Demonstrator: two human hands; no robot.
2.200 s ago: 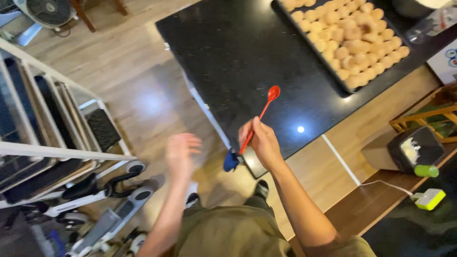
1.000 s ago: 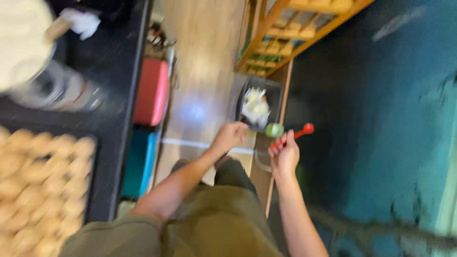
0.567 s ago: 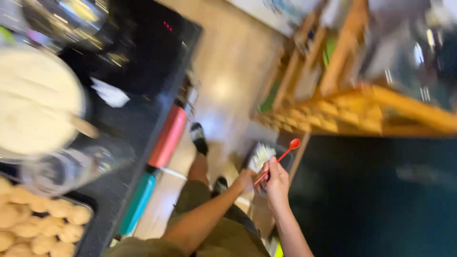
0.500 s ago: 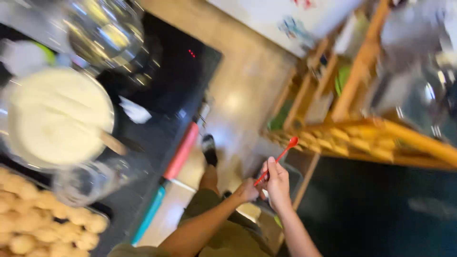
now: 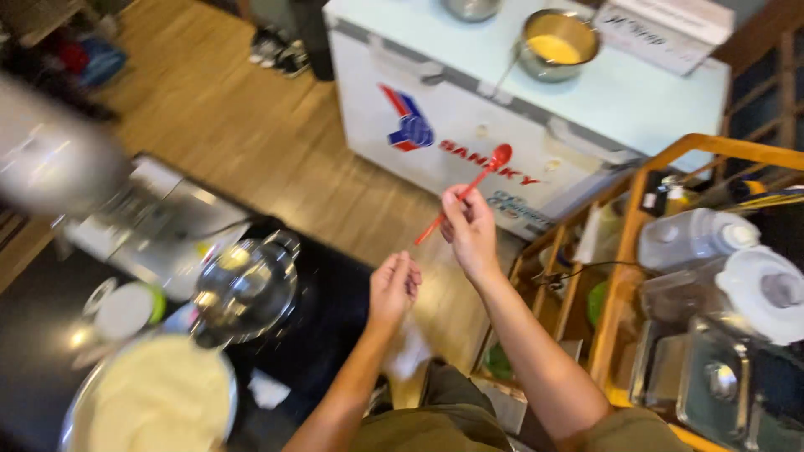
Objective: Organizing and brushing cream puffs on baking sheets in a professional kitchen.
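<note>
Right hand (image 5: 471, 230) pinches red spoon (image 5: 469, 190) | spoon's long line points to 1 o'clock | left hand (image 5: 394, 287) empty, half curled, at 7 o'clock, nearby

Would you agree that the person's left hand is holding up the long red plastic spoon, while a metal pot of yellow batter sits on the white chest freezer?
Not quite: in the head view the right hand grips the long red plastic spoon, while the left hand is empty. The rest stands: the metal pot of yellow batter sits on the white chest freezer.
</note>
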